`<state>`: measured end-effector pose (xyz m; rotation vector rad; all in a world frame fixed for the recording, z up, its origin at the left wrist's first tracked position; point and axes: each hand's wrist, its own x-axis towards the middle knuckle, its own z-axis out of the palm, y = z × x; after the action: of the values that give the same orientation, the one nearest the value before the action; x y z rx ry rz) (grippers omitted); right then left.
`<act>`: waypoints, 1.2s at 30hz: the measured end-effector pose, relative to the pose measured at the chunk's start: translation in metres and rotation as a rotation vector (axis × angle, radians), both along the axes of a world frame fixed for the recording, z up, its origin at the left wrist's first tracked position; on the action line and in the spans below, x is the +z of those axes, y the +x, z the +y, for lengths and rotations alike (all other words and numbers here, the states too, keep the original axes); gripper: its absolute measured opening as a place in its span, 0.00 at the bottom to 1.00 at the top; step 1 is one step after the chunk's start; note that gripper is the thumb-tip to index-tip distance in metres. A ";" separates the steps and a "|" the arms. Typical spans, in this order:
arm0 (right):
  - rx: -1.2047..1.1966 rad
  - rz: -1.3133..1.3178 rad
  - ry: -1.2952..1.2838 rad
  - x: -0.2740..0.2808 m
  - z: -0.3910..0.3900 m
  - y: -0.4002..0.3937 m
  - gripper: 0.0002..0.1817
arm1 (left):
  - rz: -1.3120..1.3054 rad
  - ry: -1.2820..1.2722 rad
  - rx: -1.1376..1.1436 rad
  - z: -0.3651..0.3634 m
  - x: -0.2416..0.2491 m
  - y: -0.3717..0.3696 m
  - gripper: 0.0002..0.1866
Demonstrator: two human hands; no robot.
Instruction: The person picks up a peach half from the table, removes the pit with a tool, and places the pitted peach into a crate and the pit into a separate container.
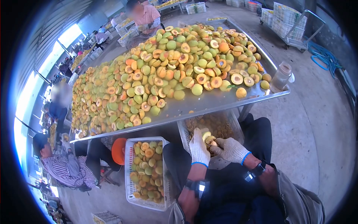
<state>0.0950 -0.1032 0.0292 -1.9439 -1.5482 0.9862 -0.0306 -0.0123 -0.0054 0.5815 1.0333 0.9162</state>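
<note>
My left hand, in a white knitted glove with a blue cuff edge, is closed around a pale yellow peach half. My right hand, gloved the same way, has its fingers pinched together right against the fruit; what they grip is too small and covered to make out. Both hands are above a white plastic crate between my knees, which contains brownish pits and scraps. Beyond them, a metal table carries a large heap of halved peaches, some cut face up with pits showing.
Left of my legs stands a white crate of peach halves, beside an orange bucket. A clear jar stands on the table's right corner. A person in stripes sits at left; another works across the table. A crate-loaded trolley stands behind.
</note>
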 end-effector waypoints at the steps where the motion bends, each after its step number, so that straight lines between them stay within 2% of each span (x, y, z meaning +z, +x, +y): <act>1: 0.000 -0.037 -0.009 0.003 0.000 0.001 0.26 | -0.003 0.001 0.001 0.002 -0.001 -0.002 0.26; 2: 0.001 -0.073 -0.016 0.006 0.001 0.001 0.26 | -0.005 0.095 0.037 0.007 -0.005 -0.008 0.25; 4: -0.131 0.111 0.053 0.006 -0.003 0.007 0.28 | 0.005 0.289 0.136 0.018 -0.014 -0.027 0.22; 6: -0.289 0.333 -0.089 0.003 0.000 0.015 0.27 | -0.040 0.323 0.224 0.026 0.009 -0.059 0.22; 7: -0.312 0.341 0.005 -0.003 0.001 0.015 0.25 | 0.053 0.413 0.284 0.030 0.005 -0.080 0.19; 8: -0.373 0.456 -0.078 0.002 0.002 0.014 0.22 | -0.312 0.134 0.368 0.034 0.019 -0.108 0.16; 10: -0.458 0.617 -0.073 -0.004 0.002 0.012 0.20 | 0.894 0.870 0.293 0.022 0.011 -0.156 0.25; 11: -0.478 0.667 -0.082 -0.008 0.000 0.013 0.20 | 1.046 0.926 0.324 0.019 0.004 -0.185 0.33; 13: -0.496 0.717 -0.093 -0.014 0.001 0.014 0.20 | 1.136 0.664 0.300 0.006 -0.030 -0.254 0.32; 14: -0.482 0.669 -0.106 -0.018 0.002 0.015 0.19 | 1.248 0.621 0.346 -0.007 -0.031 -0.273 0.31; 15: -0.471 0.619 -0.119 -0.021 0.003 0.014 0.18 | 1.301 0.703 0.280 -0.018 -0.046 -0.306 0.32; 16: -0.470 0.618 -0.125 -0.021 0.003 0.012 0.18 | 0.567 0.129 0.622 -0.024 -0.042 -0.321 0.25; 17: -0.468 0.610 -0.055 -0.021 0.003 0.011 0.18 | 1.237 0.633 0.310 -0.041 -0.093 -0.364 0.20; 18: -0.464 0.601 0.014 -0.021 0.003 0.009 0.17 | 1.238 0.626 0.308 -0.044 -0.095 -0.373 0.20; 20: -0.480 0.621 0.014 -0.018 0.005 0.007 0.19 | 0.648 -0.045 0.508 -0.051 -0.095 -0.387 0.26; 21: -0.501 0.644 0.026 -0.018 0.006 0.006 0.20 | 0.652 -0.047 0.510 -0.056 -0.108 -0.401 0.26; 22: -0.504 0.646 0.025 -0.028 0.007 0.008 0.20 | 0.880 -0.066 0.489 -0.061 -0.125 -0.414 0.26; 23: -0.384 0.434 0.061 -0.043 0.008 0.013 0.20 | 1.107 -0.083 0.460 -0.060 -0.128 -0.414 0.26; 24: -0.263 0.221 0.093 -0.056 0.007 0.018 0.20 | 1.106 -0.082 0.452 -0.057 -0.133 -0.413 0.26; 26: -0.338 0.279 0.030 -0.041 0.008 0.010 0.19 | 1.060 0.085 0.691 -0.051 -0.103 -0.386 0.23; 28: -0.422 0.437 -0.060 -0.018 0.011 0.004 0.19 | 1.102 0.129 0.660 -0.037 -0.069 -0.364 0.21; 30: -0.279 0.192 0.117 -0.023 0.013 0.005 0.19 | 1.113 0.209 0.607 -0.013 -0.032 -0.325 0.19; 32: -0.261 0.151 0.136 -0.026 0.014 0.006 0.19 | 0.920 0.378 0.494 0.002 0.005 -0.266 0.16; 34: -0.248 0.140 0.179 -0.019 0.011 0.003 0.19 | 0.858 0.525 0.194 0.004 0.057 -0.190 0.15; 36: -0.229 0.099 0.219 -0.029 0.008 0.003 0.19 | 0.794 0.753 0.032 0.001 0.044 -0.131 0.15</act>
<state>0.0984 -0.0948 0.0002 -1.8403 -1.2869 0.7701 -0.1612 -0.0111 0.0386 1.6544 1.3806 1.1289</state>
